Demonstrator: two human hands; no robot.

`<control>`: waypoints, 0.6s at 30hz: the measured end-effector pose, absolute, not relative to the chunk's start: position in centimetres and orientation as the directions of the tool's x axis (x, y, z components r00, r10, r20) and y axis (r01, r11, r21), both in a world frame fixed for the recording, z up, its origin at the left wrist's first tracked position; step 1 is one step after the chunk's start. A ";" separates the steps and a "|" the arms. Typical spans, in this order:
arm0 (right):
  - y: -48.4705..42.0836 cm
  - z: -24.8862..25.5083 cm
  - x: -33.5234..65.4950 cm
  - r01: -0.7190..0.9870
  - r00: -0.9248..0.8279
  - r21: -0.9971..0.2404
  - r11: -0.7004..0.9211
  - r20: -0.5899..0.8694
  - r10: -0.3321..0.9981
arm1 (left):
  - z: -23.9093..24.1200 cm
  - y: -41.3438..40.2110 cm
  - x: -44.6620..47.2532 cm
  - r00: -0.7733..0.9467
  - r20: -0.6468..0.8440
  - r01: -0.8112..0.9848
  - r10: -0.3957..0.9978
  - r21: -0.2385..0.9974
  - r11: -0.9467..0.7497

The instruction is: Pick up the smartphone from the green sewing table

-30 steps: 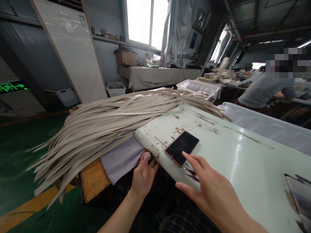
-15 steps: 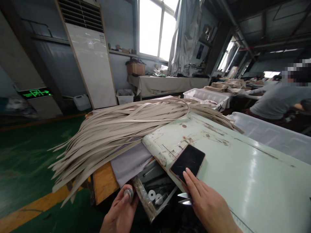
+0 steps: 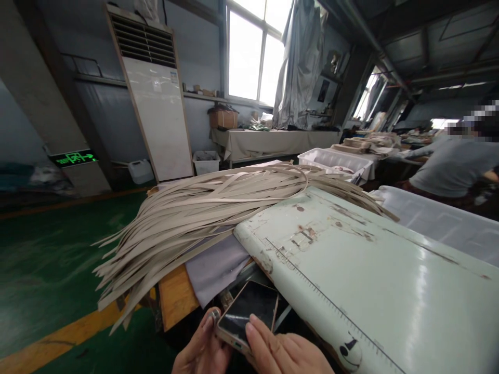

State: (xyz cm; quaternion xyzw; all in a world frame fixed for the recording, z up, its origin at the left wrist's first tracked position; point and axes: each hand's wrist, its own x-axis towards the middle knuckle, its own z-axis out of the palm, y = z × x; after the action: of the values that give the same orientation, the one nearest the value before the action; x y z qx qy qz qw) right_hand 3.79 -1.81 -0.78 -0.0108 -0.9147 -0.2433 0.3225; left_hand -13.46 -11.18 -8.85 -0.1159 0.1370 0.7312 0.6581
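The right hand [image 3: 288,356] grips a phone [image 3: 249,311] over the open drawer [image 3: 234,291], left hand [image 3: 202,350] fingers pinching its knob [image 3: 214,315] at nine o'clock.

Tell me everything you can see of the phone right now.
The phone is a slim slab with a dark glossy screen, unlit and reflecting light, in a pale metallic-looking rim. It lies tilted, screen up, below the worn green table's edge, over the open drawer. The right hand grips its near end with the thumb on the screen; the left hand touches its left corner beside the drawer knob.
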 end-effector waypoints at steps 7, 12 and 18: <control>-1.2 -3.2 2.3 0.252 -0.792 0.375 0.892 0.609 -0.033 | -8.2 -11.1 -13.2 -0.124 -0.252 -0.991 0.960 0.072 -0.110; -1.0 -5.4 0.5 0.482 -0.758 0.228 0.846 0.592 0.273 | -8.1 -11.2 -13.6 -0.090 -0.305 -0.995 0.948 0.072 -0.071; 0.0 -4.4 0.9 0.442 -0.707 -0.006 0.897 0.612 0.353 | -5.4 -11.8 -12.0 -0.194 -0.342 -0.981 0.919 0.056 -0.186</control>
State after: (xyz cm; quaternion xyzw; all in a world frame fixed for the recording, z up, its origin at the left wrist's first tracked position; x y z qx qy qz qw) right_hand 0.95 0.04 -4.38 -0.2158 -0.9213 -0.0706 0.3157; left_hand -11.99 -11.76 -5.40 -0.1165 0.1322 0.7613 0.6240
